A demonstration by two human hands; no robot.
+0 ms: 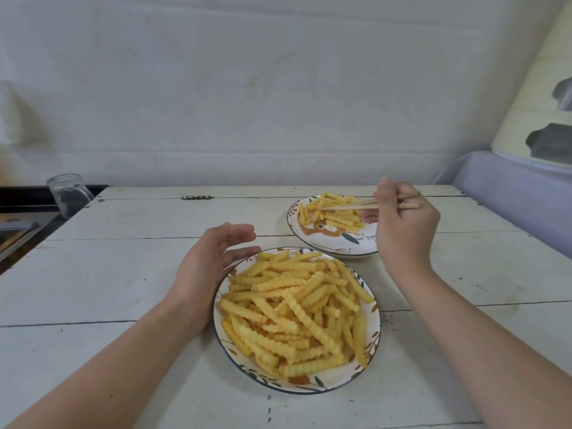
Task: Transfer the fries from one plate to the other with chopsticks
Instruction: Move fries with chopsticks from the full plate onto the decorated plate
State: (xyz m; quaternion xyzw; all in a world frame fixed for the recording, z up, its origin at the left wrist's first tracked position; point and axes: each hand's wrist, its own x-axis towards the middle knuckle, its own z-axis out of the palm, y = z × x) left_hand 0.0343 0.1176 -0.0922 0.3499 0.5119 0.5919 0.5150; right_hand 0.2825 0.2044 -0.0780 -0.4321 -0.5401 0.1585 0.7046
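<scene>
Over the far plate [337, 243], right hand [402, 224] clamped on chopsticks [346, 206]; left hand [210, 267] spread apart beside the near plate [373, 329].

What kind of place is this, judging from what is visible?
Probably a home kitchen or dining corner: a worn white wooden table against a wall, two patterned plates of crinkle fries, and a glass jar.

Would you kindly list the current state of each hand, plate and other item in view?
Near plate: heaped with fries.
Far plate: partly filled with fries.
Chopsticks: held, tips over the far plate.
Right hand: gripping the chopsticks.
Left hand: open, against the near plate's rim.
Glass jar: upright, empty.
</scene>
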